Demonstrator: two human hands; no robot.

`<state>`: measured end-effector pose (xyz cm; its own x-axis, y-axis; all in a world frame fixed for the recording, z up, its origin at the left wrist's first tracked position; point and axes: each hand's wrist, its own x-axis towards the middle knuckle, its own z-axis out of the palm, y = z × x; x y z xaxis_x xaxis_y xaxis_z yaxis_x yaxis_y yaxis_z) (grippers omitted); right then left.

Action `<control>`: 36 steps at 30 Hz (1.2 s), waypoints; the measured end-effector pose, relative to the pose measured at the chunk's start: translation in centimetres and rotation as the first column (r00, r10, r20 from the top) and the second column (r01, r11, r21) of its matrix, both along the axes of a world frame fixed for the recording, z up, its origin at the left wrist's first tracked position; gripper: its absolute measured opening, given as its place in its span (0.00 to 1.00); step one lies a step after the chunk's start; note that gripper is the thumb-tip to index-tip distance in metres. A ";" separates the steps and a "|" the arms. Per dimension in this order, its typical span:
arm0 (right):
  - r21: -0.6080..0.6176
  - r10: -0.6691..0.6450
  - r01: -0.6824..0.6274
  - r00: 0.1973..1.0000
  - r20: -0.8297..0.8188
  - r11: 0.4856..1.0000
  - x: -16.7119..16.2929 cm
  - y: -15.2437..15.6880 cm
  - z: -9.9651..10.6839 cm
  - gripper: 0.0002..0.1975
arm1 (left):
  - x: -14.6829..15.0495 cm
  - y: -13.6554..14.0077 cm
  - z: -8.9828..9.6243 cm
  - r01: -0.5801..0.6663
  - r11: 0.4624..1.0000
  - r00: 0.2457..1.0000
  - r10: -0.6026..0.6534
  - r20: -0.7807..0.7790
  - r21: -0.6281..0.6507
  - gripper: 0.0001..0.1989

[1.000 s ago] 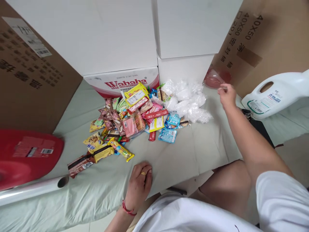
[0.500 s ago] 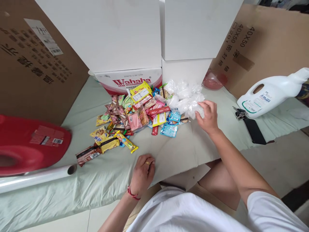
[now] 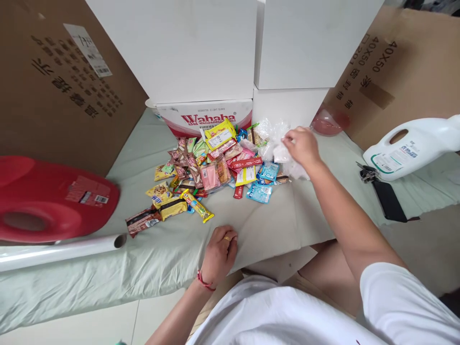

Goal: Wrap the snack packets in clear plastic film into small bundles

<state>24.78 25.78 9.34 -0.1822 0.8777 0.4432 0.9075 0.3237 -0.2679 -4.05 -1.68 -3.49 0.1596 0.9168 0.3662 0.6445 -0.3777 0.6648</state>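
Head view: right hand (image 3: 304,146) at the clear plastic bags (image 3: 281,153), fingertips drawn together, actual grip can't tell. Bags just beside snack pile (image 3: 215,175), right end. Left hand (image 3: 219,254) loosely closed, on green cloth (image 3: 266,225).

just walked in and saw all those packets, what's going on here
A person's right hand is at the clear plastic bundles, its fingertips close together; whether they grip one is unclear. The left hand rests, fingers curled, on the cloth near its front edge. The snacks lie in a loose heap beside the bundles, in front of the Wahaha box.
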 end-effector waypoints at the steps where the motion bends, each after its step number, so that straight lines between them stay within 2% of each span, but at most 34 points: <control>1: 0.055 -0.005 0.015 0.984 -0.176 0.998 0.9 0.0 0.2 0.16 | 0.0 0.0 0.1 -0.002 1.000 1.000 0.003 0.022 -0.023 0.09; 2: 0.093 -0.002 0.036 0.937 -0.350 0.995 1.8 -0.2 0.4 0.17 | -0.1 0.0 0.2 -0.006 0.999 0.999 0.008 0.051 -0.050 0.09; 4: 0.115 0.008 0.084 0.775 -0.632 0.990 2.8 -1.5 0.3 0.18 | -0.1 0.1 0.6 -0.021 0.993 0.991 0.036 0.131 -0.114 0.10; 6: 0.081 -0.003 0.110 0.614 -0.790 0.991 2.5 -4.4 -0.2 0.17 | 0.2 0.3 1.3 -0.040 0.979 0.963 0.091 0.254 -0.199 0.10; 8: 0.024 -0.029 0.091 0.539 -0.842 0.996 0.8 -8.8 -1.3 0.14 | 0.8 0.7 2.3 -0.004 0.942 0.890 0.156 0.427 -0.335 0.12; 9: -0.013 -0.044 0.060 0.549 -0.835 0.998 -0.6 -11.3 -2.1 0.13 | 1.3 1.0 2.8 0.050 0.911 0.829 0.191 0.526 -0.409 0.14; 11: -0.099 -0.001 -0.118 0.637 -0.771 0.988 -3.7 -16.2 -4.0 0.09 | 2.3 1.6 3.7 0.206 0.833 0.656 0.273 0.704 -0.514 0.19; 13: -0.135 0.153 -0.336 0.705 -0.692 0.932 -6.4 -20.3 -6.2 0.06 | 3.1 2.2 4.3 0.320 0.776 0.490 0.355 0.796 -0.543 0.23; 15: -0.189 0.234 -0.478 0.690 -0.685 0.858 -8.1 -22.8 -8.1 0.04 | 3.6 2.7 4.2 0.320 0.766 0.423 0.411 0.807 -0.558 0.23; 16: -0.221 0.218 -0.511 0.665 -0.714 0.831 -8.5 -23.4 -8.9 0.04 | 3.7 2.8 4.0 0.302 0.764 0.422 0.429 0.798 -0.570 0.23; 18: -0.301 0.091 -0.540 0.583 -0.807 0.786 -8.6 -23.9 -10.0 0.04 | 3.4 2.8 3.5 0.274 0.756 0.426 0.458 0.780 -0.594 0.22; 22: -0.378 -0.209 -0.604 0.334 -0.919 0.702 -7.6 -22.9 -10.8 0.13 | 2.3 2.3 2.9 0.317 0.738 0.375 0.479 0.794 -0.596 0.23; 24: -0.368 -0.295 -0.586 0.221 -0.930 0.722 -7.2 -22.3 -10.6 0.16 | 1.5 2.2 2.9 0.320 0.743 0.358 0.480 0.801 -0.588 0.23; 26: -0.347 -0.319 -0.540 0.149 -0.936 0.767 -6.9 -21.8 -10.3 0.16 | 0.7 2.3 2.9 0.297 0.752 0.333 0.496 0.802 -0.589 0.23; 28: -0.321 -0.282 -0.500 0.154 -0.947 0.804 -6.7 -21.6 -10.1 0.15 | 0.1 2.3 3.0 0.296 0.743 0.291 0.529 0.797 -0.601 0.24; 29: -0.304 -0.239 -0.493 0.192 -0.952 0.815 -6.7 -21.7 -9.9 0.13 | -0.1 2.4 3.2 0.325 0.724 0.274 0.544 0.793 -0.609 0.25; 31: -0.268 -0.109 -0.509 0.320 -0.941 0.818 -7.0 -22.0 -9.7 0.09 | 0.0 2.4 3.6 0.431 0.666 0.253 0.559 0.790 -0.609 0.27; 33: -0.231 0.077 -0.566 0.467 -0.881 0.791 -7.6 -22.5 -9.4 0.04 | 0.7 2.6 3.9 0.527 0.617 0.247 0.547 0.800 -0.585 0.30; 34: -0.217 0.172 -0.599 0.524 -0.834 0.771 -7.9 -22.8 -9.3 0.03 | 1.1 2.7 3.9 0.548 0.609 0.244 0.538 0.807 -0.573 0.30; 36: -0.208 0.305 -0.635 0.600 -0.740 0.744 -8.4 -23.3 -9.3 0.07 | 2.0 3.2 3.7 0.524 0.636 0.237 0.529 0.815 -0.566 0.27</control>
<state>16.35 2.49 0.05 -0.4510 0.8607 0.2361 0.2080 0.3586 -0.9100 -2.07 1.51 0.22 0.2192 0.8734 -0.4348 -0.5889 0.4738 0.6547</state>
